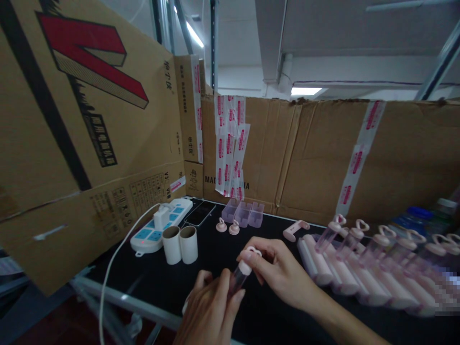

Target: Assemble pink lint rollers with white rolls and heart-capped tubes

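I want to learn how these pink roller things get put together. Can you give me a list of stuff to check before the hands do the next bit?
1. Left hand grips the clear tube: ok.
2. Right hand has its fingertips on the pink heart cap: ok.
3. Cap pushed fully onto the tube: cannot tell, fingers cover the joint.
4. Finished rollers lie in a row on the right, apart from the hands: ok.
5. Spare pink caps wait on the black table: ok.
6. White power strip and its cord stay away from the hands: ok.
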Tool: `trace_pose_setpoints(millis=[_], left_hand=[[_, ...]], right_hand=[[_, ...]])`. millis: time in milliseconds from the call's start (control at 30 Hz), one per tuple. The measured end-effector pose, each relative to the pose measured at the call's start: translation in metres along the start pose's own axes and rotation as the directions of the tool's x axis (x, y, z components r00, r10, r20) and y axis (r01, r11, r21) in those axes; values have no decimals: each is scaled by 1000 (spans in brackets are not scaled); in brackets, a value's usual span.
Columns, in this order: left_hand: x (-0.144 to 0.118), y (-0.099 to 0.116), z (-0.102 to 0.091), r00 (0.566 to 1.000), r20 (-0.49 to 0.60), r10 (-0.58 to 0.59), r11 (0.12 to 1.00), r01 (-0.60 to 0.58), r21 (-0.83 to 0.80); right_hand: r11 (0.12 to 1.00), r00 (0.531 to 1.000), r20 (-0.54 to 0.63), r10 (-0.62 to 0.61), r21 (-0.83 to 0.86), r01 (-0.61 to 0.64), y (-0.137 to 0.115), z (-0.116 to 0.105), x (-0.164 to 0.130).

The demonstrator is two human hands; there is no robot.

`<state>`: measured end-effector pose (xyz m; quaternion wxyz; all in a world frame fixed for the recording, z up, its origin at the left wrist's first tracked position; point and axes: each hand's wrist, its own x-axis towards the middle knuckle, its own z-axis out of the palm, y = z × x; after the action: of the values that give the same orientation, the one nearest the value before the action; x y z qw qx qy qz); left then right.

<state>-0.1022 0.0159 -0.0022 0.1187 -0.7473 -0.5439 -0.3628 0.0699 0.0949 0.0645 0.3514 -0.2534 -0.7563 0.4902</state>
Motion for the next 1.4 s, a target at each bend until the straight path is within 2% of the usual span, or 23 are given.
trace_pose_setpoints(millis=[133,200,300,367,433,467,500,567,667,800,900,1100,1167,1233,1300,1400], left_hand=[[0,0,11,1000,22,-15,989,11,146],[2,-1,16,1000,15,-3,980,0,201],[6,-2,19,999,-38,-3,975,11,220],[9,-5,18,995,-79,-60,979,74,189],[9,-9,13,983,-90,-163,980,172,100],[9,-11,10,971,-82,-223,973,227,37],[9,-13,7,955,-66,-290,957,289,-32],[9,-15,-1,898,-29,-440,888,429,-165],[12,-12,-12,803,55,-594,729,565,-385],[19,0,-26,757,202,-622,476,570,-670],[21,4,-35,702,250,-667,308,565,-765],[23,-2,-39,553,207,-807,114,490,-864],[26,-4,-37,497,216,-840,35,447,-894],[31,-3,-33,449,216,-867,-26,393,-919],[36,2,-27,414,209,-886,-65,337,-939],[44,17,-19,391,234,-890,-119,297,-947]], right_hand=[[997,971,-237,27,-58,-42,3,12,-3],[995,951,-308,24,-87,-53,3,17,-5],[998,963,-269,24,-44,-37,6,16,-4],[998,973,-231,18,-51,-30,13,8,4],[962,964,-267,0,-262,-73,27,-6,18],[903,949,-314,-19,-412,-118,36,-14,27],[798,942,-334,-30,-575,-179,46,-22,35],[694,935,-354,-8,-675,-249,69,-36,53],[619,934,-355,49,-722,-307,99,-45,71],[559,921,-379,89,-746,-361,120,-43,77],[542,908,-410,88,-745,-389,123,-42,67],[584,896,-444,-11,-731,-354,110,-49,16],[689,862,-493,-114,-665,-289,96,-52,-4],[857,801,-571,-180,-491,-158,79,-54,-23],[969,762,-633,-140,-245,-25,59,-50,-38],[999,788,-614,-33,-27,22,36,-40,-51]])
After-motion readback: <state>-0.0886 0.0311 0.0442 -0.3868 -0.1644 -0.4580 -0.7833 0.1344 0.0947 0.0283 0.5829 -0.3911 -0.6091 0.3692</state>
